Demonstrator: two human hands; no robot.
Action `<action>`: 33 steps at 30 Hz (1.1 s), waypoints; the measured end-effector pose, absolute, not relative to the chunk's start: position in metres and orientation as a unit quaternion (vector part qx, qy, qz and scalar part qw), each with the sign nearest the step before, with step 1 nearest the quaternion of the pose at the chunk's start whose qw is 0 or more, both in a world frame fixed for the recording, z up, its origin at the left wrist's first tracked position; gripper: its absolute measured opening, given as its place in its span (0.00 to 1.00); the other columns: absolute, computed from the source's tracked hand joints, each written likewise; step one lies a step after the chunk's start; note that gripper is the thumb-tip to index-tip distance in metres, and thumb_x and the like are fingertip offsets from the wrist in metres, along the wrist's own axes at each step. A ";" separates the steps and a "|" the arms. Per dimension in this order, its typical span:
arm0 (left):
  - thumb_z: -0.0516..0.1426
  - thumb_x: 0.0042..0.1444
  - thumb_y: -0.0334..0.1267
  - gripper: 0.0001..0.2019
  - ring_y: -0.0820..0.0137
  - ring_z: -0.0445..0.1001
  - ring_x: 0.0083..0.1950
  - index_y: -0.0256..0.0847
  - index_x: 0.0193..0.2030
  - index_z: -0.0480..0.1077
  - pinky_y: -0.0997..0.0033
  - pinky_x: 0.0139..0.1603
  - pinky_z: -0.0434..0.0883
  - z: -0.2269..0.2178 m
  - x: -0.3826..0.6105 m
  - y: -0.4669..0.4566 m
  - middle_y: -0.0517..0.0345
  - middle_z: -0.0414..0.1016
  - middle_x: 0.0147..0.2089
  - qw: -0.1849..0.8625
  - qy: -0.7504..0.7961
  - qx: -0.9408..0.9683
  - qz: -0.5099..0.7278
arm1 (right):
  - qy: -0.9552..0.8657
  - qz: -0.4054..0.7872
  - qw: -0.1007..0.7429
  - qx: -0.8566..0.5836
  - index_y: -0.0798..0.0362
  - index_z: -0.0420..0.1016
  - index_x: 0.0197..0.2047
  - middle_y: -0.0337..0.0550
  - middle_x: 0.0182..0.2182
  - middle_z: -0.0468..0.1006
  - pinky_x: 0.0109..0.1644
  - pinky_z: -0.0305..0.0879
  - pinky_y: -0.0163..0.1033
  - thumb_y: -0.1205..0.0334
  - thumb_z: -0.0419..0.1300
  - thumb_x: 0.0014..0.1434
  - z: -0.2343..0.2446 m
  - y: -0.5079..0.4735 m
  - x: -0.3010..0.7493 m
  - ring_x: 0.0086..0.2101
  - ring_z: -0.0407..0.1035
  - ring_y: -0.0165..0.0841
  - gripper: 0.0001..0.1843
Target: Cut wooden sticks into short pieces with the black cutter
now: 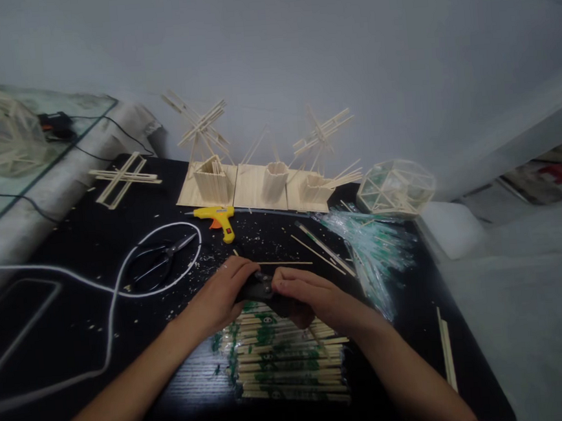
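My left hand (pixel 225 287) and my right hand (pixel 312 297) meet in the middle of the black table. Both are closed around a small black object (pixel 258 290) with shiny metal spots; its kind is not clear, and my fingers cover part of it. Under my hands lies a row of wrapped chopsticks (pixel 288 369) in clear and green-printed sleeves. Just beyond my fingertips a thin bare stick (pixel 285 263) lies across the table. A yellow glue gun (pixel 219 220) rests on its side farther back.
Scissors (pixel 167 253) lie inside a loop of white cord (pixel 117 293) at left. Behind stand stick-built windmill models (pixel 262 186). Loose stick blades (pixel 125 178) lie back left. Empty wrappers (pixel 369 246) heap at right, by a stick-framed dome (pixel 396 188).
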State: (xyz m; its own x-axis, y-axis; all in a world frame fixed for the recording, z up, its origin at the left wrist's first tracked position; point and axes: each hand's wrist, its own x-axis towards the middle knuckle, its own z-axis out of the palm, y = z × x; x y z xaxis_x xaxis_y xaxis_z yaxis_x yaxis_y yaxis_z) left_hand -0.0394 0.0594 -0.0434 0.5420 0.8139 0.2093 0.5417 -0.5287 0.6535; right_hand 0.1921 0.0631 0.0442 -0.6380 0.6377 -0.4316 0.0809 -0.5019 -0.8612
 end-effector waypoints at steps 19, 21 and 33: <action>0.58 0.50 0.30 0.09 0.64 0.74 0.36 0.43 0.39 0.68 0.67 0.36 0.69 -0.035 -0.042 0.061 0.56 0.74 0.36 0.211 0.471 0.831 0.209 | -0.369 0.826 0.222 -0.364 0.48 0.69 0.55 0.30 0.20 0.60 0.21 0.39 0.32 0.29 0.52 0.63 0.025 0.073 0.191 0.17 0.46 0.25 0.33; 0.58 0.53 0.32 0.05 0.66 0.74 0.34 0.43 0.37 0.68 0.68 0.35 0.68 -0.036 -0.041 0.061 0.58 0.74 0.35 0.233 0.484 0.811 0.232 | -0.373 0.821 0.243 -0.356 0.49 0.68 0.55 0.32 0.21 0.66 0.20 0.45 0.32 0.28 0.50 0.64 0.023 0.074 0.190 0.18 0.54 0.27 0.34; 0.56 0.65 0.48 0.13 0.68 0.73 0.32 0.41 0.36 0.69 0.68 0.34 0.66 -0.035 -0.035 0.059 0.60 0.73 0.32 0.260 0.560 0.741 0.264 | -0.547 0.556 0.406 -0.476 0.52 0.75 0.38 0.37 0.27 0.74 0.29 0.64 0.35 0.53 0.66 0.60 0.022 0.068 0.179 0.25 0.66 0.28 0.12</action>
